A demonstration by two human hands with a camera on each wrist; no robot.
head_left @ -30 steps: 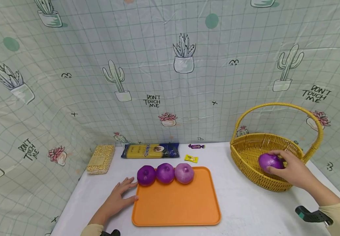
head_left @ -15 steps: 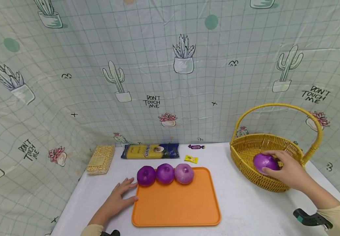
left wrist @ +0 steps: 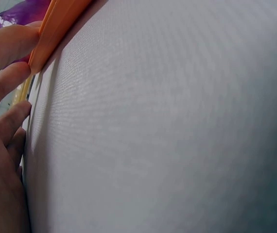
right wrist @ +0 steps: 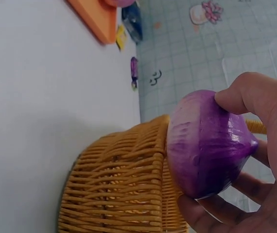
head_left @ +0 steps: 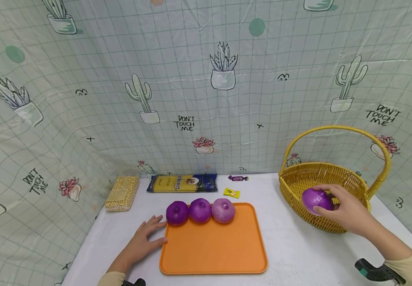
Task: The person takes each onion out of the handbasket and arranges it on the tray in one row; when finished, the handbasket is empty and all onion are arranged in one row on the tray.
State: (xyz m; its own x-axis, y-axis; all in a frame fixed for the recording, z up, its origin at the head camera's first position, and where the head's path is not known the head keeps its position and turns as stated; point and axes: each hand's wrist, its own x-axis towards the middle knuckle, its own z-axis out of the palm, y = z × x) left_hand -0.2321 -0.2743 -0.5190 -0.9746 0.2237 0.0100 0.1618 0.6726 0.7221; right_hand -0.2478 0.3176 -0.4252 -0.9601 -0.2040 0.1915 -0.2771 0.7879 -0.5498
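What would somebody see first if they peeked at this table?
Probably the purple onion that the right hand grips just above the near rim of the yellow wicker basket on the right. Next, the bright orange tray in the middle, with three more purple onions in a row along its far edge. The left hand rests flat on the white table, touching the tray's left edge.

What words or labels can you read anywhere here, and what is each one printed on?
"DON'T TOUCH ME": on the pale green cactus-print backdrop cloth, repeated at right and left.
Blue and yellow pasta packet: brand label too blurred to read.
Yellow sweet wrapper and purple sweet wrapper: too small to read.
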